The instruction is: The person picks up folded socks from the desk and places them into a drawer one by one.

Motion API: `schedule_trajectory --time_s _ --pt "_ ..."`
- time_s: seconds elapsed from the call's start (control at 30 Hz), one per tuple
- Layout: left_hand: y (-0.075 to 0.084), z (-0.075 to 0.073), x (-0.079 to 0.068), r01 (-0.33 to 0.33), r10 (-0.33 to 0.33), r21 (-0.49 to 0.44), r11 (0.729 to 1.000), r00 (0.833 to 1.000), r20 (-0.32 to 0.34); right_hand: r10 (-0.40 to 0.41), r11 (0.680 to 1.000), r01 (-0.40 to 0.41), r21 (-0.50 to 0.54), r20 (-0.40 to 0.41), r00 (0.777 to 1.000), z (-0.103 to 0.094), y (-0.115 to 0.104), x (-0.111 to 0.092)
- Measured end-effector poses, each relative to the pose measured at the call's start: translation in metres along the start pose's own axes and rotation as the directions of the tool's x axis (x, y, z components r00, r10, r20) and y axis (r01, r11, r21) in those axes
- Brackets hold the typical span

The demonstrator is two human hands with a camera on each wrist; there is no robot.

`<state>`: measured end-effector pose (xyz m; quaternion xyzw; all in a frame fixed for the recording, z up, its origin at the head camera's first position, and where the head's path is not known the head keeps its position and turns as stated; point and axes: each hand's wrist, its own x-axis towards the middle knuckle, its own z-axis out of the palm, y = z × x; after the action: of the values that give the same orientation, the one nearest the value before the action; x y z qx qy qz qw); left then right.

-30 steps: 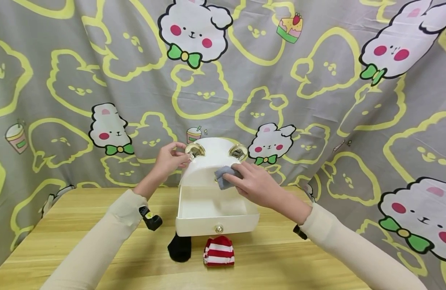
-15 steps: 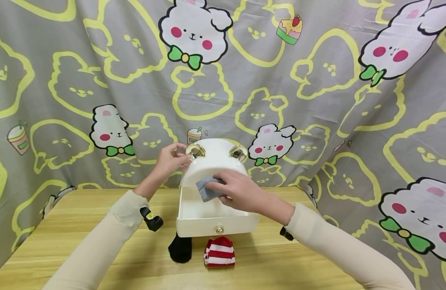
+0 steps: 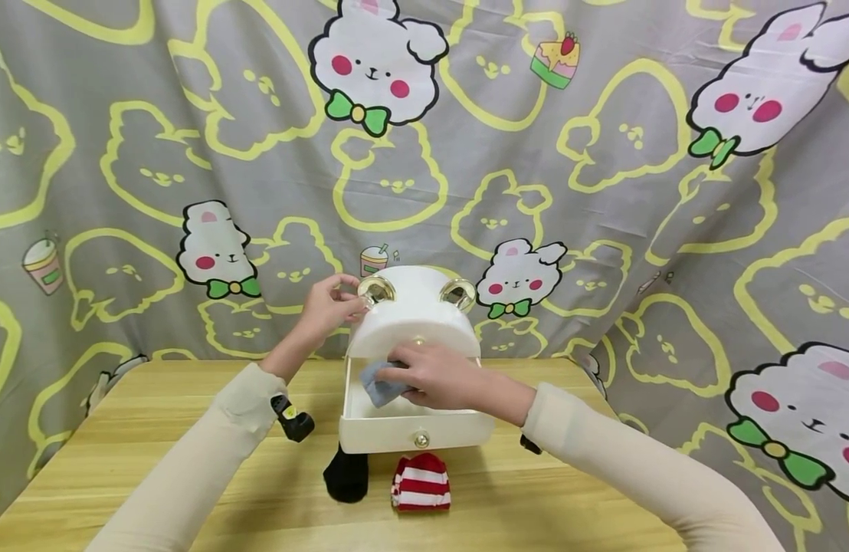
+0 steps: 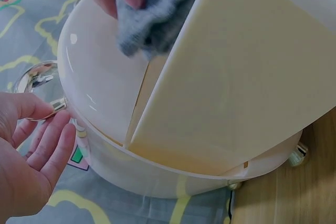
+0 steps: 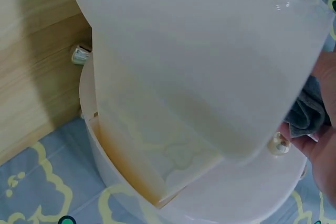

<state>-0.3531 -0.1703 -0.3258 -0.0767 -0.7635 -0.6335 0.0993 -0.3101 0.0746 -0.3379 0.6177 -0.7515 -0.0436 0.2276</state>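
A white drawer box with two gold, eye-like rounds on top stands on the table, its lower drawer pulled out. My left hand pinches the left gold round at its stem, thumb on one side and fingers on the other. Over the open drawer, my right hand holds a folded grey sock between thumb and fingers. In the left wrist view the sock hangs beside the drawer's rim. The right wrist view shows it partly hidden behind the drawer front.
A black sock lies at the drawer's front left corner. Beside it, under the drawer knob, is a folded red-and-white striped sock. A patterned grey curtain hangs close behind the wooden table.
My right hand has carried the grey sock left and down, from the box's upper front to over the open drawer. The left hand has kept its grip on the gold round.
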Motion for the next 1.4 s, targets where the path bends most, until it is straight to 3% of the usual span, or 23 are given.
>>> schedule_trajectory --time_s 0.37,1.07,1.4 --pt "-0.001 0.0 0.0 -0.003 0.003 -0.011 1.0 1.0 0.007 -0.05 0.999 0.052 -0.011 0.102 0.994 0.013 -0.002 0.01" --pt "-0.002 0.0 -0.001 -0.018 0.018 -0.005 1.0 1.0 0.003 -0.008 0.991 -0.033 0.129 0.303 0.953 0.035 0.001 0.01" --pt "-0.003 0.001 0.0 -0.008 0.008 0.003 1.0 1.0 -0.01 -0.003 0.995 -0.027 0.096 0.305 0.952 0.038 0.001 0.005"
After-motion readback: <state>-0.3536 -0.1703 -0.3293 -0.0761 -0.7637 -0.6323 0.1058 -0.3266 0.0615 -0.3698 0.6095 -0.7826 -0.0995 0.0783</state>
